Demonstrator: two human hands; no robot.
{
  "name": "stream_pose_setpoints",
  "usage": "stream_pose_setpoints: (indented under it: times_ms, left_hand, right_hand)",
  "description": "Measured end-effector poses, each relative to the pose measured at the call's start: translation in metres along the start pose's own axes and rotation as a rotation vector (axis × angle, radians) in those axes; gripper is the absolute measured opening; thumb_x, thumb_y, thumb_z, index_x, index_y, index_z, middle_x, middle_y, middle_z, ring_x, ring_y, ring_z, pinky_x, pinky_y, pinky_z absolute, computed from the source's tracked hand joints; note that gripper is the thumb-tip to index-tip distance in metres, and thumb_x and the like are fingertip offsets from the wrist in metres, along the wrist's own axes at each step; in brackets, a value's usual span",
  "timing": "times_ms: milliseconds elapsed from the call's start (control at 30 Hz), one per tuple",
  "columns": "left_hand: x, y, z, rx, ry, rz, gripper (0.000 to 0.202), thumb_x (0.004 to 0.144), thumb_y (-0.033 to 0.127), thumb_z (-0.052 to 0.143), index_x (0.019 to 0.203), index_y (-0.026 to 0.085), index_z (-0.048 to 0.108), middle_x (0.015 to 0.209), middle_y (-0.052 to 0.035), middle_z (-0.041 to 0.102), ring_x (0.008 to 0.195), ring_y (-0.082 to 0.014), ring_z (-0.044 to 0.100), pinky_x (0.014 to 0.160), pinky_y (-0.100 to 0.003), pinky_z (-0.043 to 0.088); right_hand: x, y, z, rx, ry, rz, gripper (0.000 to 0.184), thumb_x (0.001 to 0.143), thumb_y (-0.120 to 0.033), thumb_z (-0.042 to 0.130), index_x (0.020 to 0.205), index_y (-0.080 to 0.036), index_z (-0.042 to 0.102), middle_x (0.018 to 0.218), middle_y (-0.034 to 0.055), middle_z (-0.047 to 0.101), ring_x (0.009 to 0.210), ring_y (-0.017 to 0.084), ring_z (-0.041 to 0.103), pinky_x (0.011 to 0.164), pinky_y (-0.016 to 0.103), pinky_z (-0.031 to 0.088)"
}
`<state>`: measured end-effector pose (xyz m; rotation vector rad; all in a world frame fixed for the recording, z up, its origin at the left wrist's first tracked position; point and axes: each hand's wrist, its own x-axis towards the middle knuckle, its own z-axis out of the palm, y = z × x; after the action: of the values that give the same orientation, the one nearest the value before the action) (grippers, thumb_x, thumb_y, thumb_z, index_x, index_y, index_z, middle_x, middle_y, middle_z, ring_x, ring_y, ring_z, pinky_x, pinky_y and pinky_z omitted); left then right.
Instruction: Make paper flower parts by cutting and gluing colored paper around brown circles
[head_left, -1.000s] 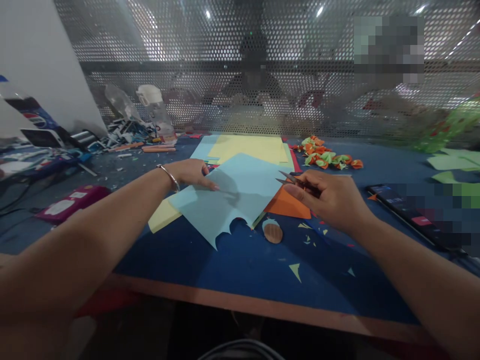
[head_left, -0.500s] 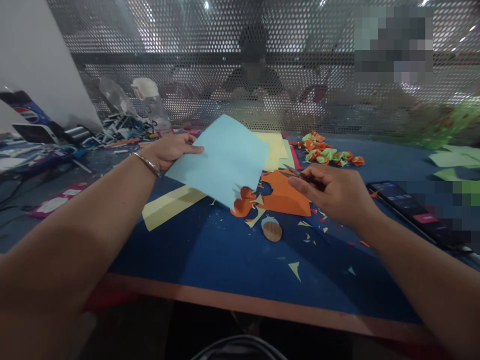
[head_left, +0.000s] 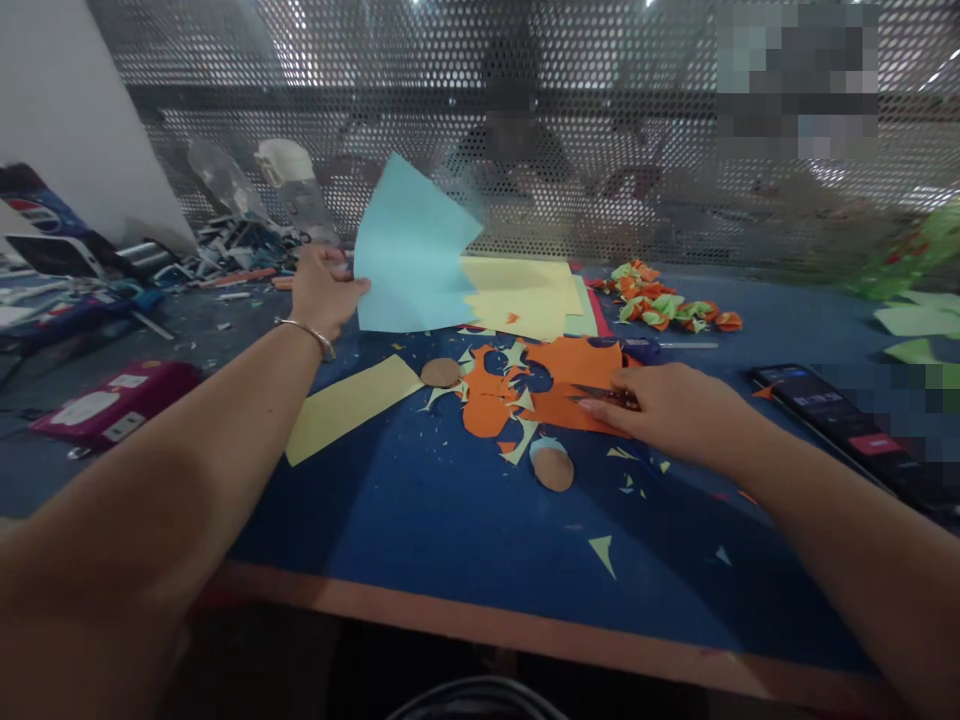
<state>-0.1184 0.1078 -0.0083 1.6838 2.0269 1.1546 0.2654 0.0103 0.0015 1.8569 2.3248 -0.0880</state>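
Plainly, the relation that counts here is between the light blue sheet (head_left: 412, 250) and the scissors (head_left: 592, 391). The sheet is raised and tilted up on the left side of the work area, in front of the perforated screen (head_left: 420, 110). The left hand (head_left: 322, 292) is much the nearer one: its thumb and fingers are pinched together on the sheet's left edge. The sheet bows a little, one corner pointing upward; foreshortened this way, it shows no clear long axis. Its jagged, cut margin faces right, toward the scissors. Whether its lower edge touches the blue table (head_left: 360, 520) cannot be told.

The right hand (head_left: 667, 408) is closed around the scissors' handles, which are mostly hidden by the fingers. The blades point left, low over the orange paper (head_left: 576, 355), and seem slightly parted. From this hand, the sheet lies to the left and farther from the person, well apart from the blade tips.

Between the hands are paper offcuts (head_left: 523, 432), a brown disc (head_left: 441, 373) just beside the end of the yellow strip (head_left: 352, 410), and a second brown disc (head_left: 553, 470) nearer the person, partly over a pale blue scrap (head_left: 546, 443). Yellow paper (head_left: 525, 285) lies behind the sheet, and a screwdriver (head_left: 643, 347) rests beyond the right hand.
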Motion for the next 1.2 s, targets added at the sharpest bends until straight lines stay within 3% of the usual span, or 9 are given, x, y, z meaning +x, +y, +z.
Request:
stream_pose_setpoints:
  times_ms: [100,167,333,400,600,733,867,1000,1200]
  left_hand:
    - [-0.011,0.009,-0.003,0.042,0.131,0.089,0.062,0.087,0.02,0.068,0.136,0.012,0.032,0.141,-0.0157,0.044,0.111,-0.0215,0.049,0.1,-0.041,0.044]
    - [-0.022,0.024,-0.001,0.068,0.095,0.18,0.051,0.085,0.016,0.068,0.13,0.012,0.045,0.141,-0.0147,0.046,0.117,-0.0227,0.048,0.105,-0.042,0.04]
    - [-0.068,0.075,0.013,0.09,-0.466,0.394,0.02,0.077,0.017,0.073,0.097,0.017,0.072,0.086,-0.0017,0.072,0.079,-0.0155,0.066,0.075,-0.028,0.049]
    - [-0.089,0.09,0.018,0.225,-0.698,0.49,0.016,0.078,0.017,0.07,0.092,0.017,0.076,0.089,-0.0041,0.075,0.078,-0.0177,0.066,0.071,-0.029,0.046]
    - [-0.113,0.102,0.02,0.398,-0.854,0.593,0.031,0.085,0.024,0.063,0.112,0.012,0.071,0.113,-0.0134,0.07,0.085,-0.0207,0.064,0.072,-0.031,0.044]
    - [-0.11,0.098,0.021,0.334,-0.876,0.577,0.034,0.08,0.029,0.069,0.109,0.013,0.069,0.113,-0.015,0.066,0.089,-0.0231,0.061,0.072,-0.031,0.042]
    - [-0.106,0.092,0.025,0.204,-0.889,0.513,0.018,0.075,0.021,0.072,0.092,0.017,0.068,0.092,-0.0084,0.068,0.075,-0.0191,0.058,0.064,-0.029,0.038]
    - [-0.104,0.085,0.029,-0.036,-0.868,0.432,0.015,0.078,0.017,0.07,0.092,0.017,0.068,0.081,-0.004,0.068,0.069,-0.0157,0.06,0.064,-0.028,0.042]
    - [-0.115,0.089,0.035,-0.541,-0.848,0.062,0.006,0.086,0.02,0.07,0.089,0.016,0.067,0.08,-0.0023,0.068,0.063,-0.0111,0.062,0.061,-0.026,0.051]
  right_hand:
    - [-0.004,-0.004,-0.001,-0.037,0.011,0.024,0.055,0.094,-0.068,0.036,0.079,-0.021,0.061,0.081,0.0113,0.069,0.074,0.027,0.063,0.055,0.033,0.033]
    - [-0.005,-0.007,-0.002,-0.051,0.016,0.037,0.055,0.095,-0.067,0.035,0.08,-0.021,0.062,0.082,0.012,0.07,0.075,0.028,0.064,0.056,0.033,0.033]
    - [-0.008,-0.011,-0.003,-0.102,0.021,0.046,0.054,0.096,-0.065,0.034,0.083,-0.021,0.062,0.083,0.0116,0.071,0.078,0.03,0.066,0.055,0.033,0.031]
    - [-0.008,-0.012,-0.002,-0.122,0.02,0.048,0.054,0.097,-0.065,0.033,0.082,-0.022,0.061,0.082,0.0109,0.07,0.078,0.03,0.066,0.055,0.034,0.03]
    - [-0.008,-0.011,-0.001,-0.142,0.031,0.032,0.057,0.097,-0.067,0.03,0.081,-0.022,0.061,0.081,0.0099,0.07,0.075,0.028,0.066,0.054,0.034,0.029]
    - [-0.009,-0.011,-0.001,-0.149,0.047,0.024,0.058,0.097,-0.068,0.03,0.081,-0.022,0.062,0.081,0.0116,0.071,0.075,0.03,0.066,0.054,0.034,0.028]
    - [-0.011,-0.014,-0.002,-0.154,0.049,0.027,0.057,0.098,-0.066,0.032,0.084,-0.021,0.065,0.086,0.0131,0.074,0.078,0.032,0.068,0.053,0.034,0.027]
    - [-0.014,-0.018,-0.002,-0.199,0.04,0.042,0.057,0.098,-0.066,0.033,0.086,-0.021,0.066,0.087,0.0126,0.074,0.081,0.033,0.069,0.053,0.035,0.026]
    - [-0.021,-0.023,-0.005,-0.259,0.04,0.031,0.051,0.1,-0.061,0.037,0.084,-0.021,0.064,0.085,0.0113,0.074,0.077,0.031,0.069,0.052,0.034,0.023]
